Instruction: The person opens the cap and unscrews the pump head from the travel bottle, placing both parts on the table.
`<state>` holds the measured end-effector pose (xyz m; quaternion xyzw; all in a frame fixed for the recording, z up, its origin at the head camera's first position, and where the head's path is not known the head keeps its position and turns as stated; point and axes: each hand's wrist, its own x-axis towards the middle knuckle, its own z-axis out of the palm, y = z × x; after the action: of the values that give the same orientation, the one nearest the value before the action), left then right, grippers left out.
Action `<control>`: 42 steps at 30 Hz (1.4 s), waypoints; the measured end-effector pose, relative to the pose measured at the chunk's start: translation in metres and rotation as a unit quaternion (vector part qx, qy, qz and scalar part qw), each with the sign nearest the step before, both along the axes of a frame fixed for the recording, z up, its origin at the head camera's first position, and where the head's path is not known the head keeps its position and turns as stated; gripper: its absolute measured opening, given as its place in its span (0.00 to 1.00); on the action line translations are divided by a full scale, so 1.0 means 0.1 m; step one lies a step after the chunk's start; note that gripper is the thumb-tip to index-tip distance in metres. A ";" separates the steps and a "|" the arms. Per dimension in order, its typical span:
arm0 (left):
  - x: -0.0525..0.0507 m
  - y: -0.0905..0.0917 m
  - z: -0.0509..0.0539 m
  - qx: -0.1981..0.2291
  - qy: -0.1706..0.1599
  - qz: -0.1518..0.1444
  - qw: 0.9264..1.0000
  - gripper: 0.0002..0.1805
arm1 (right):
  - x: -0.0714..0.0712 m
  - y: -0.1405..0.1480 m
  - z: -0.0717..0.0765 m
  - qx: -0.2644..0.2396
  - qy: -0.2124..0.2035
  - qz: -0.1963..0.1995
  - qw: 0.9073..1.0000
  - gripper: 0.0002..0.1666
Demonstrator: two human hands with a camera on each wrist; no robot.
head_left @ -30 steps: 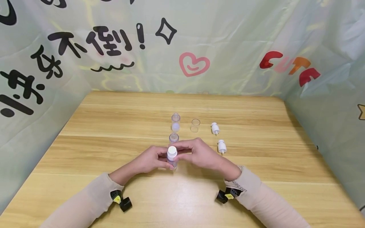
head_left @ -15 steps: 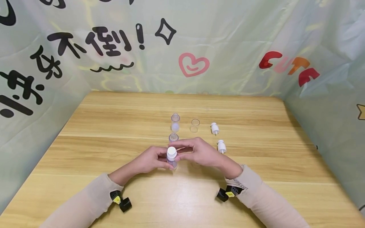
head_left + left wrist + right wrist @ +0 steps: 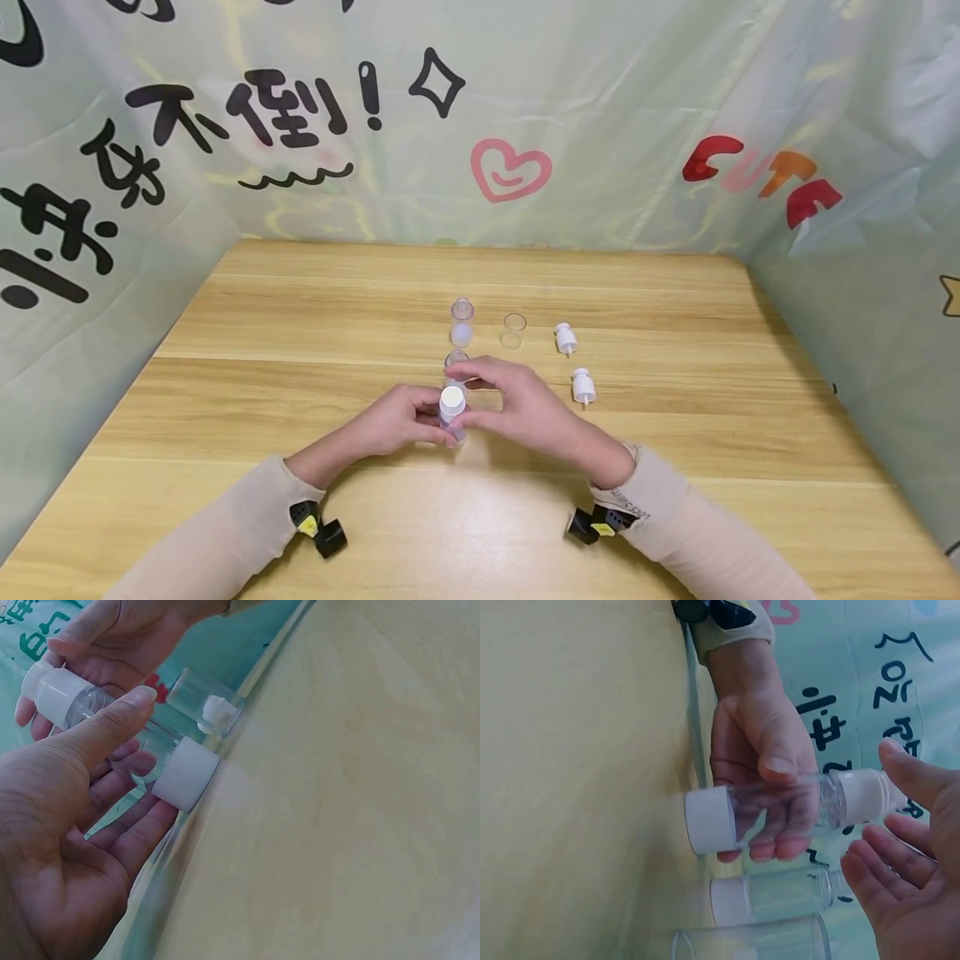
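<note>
Upright on the table stands a clear pump bottle (image 3: 452, 410) with a white base and a white pump head (image 3: 58, 696) on its neck. My left hand (image 3: 397, 419) holds the bottle's body between thumb and fingers. Around the pump head, the thumb and fingers of my right hand (image 3: 525, 404) are spread apart, with a gap showing in the right wrist view. Just behind, a second clear bottle (image 3: 780, 896) with a white base is partly hidden by the right fingers. Farther back is a third clear bottle (image 3: 462, 323).
A clear open-ended cap (image 3: 513, 331) stands to the right of the rear bottle. Two white pump heads with short stems, a rear one (image 3: 566, 338) and a nearer one (image 3: 583, 387), sit right of it. Printed cloth (image 3: 600, 125) walls the wooden table (image 3: 480, 533).
My right fingers have spread away from the pump head, the forefinger lifting off and back. The left hand and the bottle stay in place.
</note>
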<state>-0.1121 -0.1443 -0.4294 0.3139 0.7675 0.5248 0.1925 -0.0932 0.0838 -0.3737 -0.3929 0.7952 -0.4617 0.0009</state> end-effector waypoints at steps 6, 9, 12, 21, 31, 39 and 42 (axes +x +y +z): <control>0.00 0.00 0.00 0.004 0.002 0.000 1.000 0.16 | 0.08 -0.06 -0.02 0.029 0.043 -0.038 0.998 0.36; 0.00 0.00 0.00 0.005 0.002 0.001 1.000 0.17 | 0.11 -0.09 -0.03 0.040 0.043 -0.056 0.997 0.36; -0.01 0.01 -0.02 0.011 0.004 -0.004 1.000 0.16 | 0.14 -0.12 -0.06 0.043 0.053 -0.066 0.995 0.36; 0.00 0.01 -0.01 0.020 0.011 -0.007 1.000 0.15 | 0.19 -0.20 -0.11 0.036 0.073 -0.101 0.992 0.30; 0.01 0.01 -0.01 0.024 0.018 -0.012 0.999 0.17 | 0.16 -0.16 -0.09 0.039 0.058 -0.094 0.993 0.26; 0.01 0.01 0.00 0.027 -0.003 -0.014 1.000 0.18 | 0.08 -0.11 -0.06 0.010 0.001 -0.039 0.999 0.22; 0.01 0.01 0.01 0.020 -0.005 -0.010 1.000 0.17 | 0.05 -0.09 -0.05 -0.001 -0.032 -0.019 0.999 0.21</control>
<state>-0.1110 -0.1432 -0.4285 0.3232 0.7528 0.5392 0.1953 -0.0882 0.0753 -0.3791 -0.3628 0.8018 -0.4745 0.0173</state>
